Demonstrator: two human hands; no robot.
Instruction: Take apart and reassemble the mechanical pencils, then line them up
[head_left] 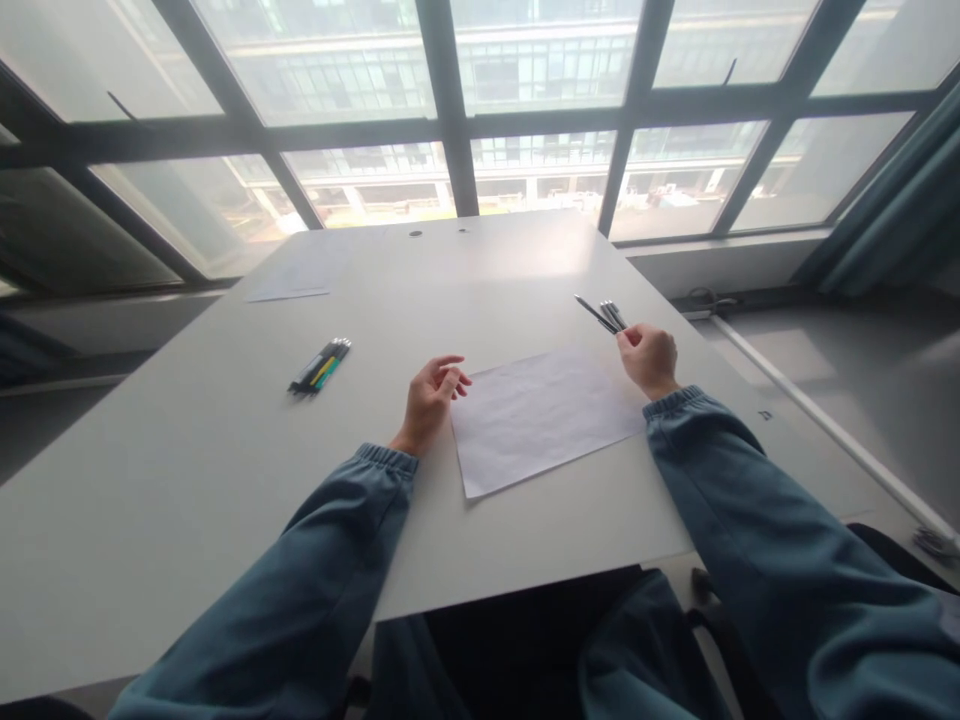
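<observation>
A blank white sheet of paper (544, 420) lies on the table in front of me, slightly turned. Just past its left edge, my left hand (433, 398) is held with its fingers loosely apart and nothing in them. On the far right side of the sheet, my right hand (649, 358) is closed around the near ends of a few slim dark pens (601, 315). Their far ends point away to the left; one dark pen sticks out beyond the others. Whether every pen there is in the grip, I cannot tell.
A bundle of pens (321, 368), black with yellow and green ones, lies left on the white table (210, 450). Another paper sheet (296, 275) is at the far left. Two small dark items sit near the far edge. Windows (540, 165) stand beyond; a curtain (885, 210) hangs right.
</observation>
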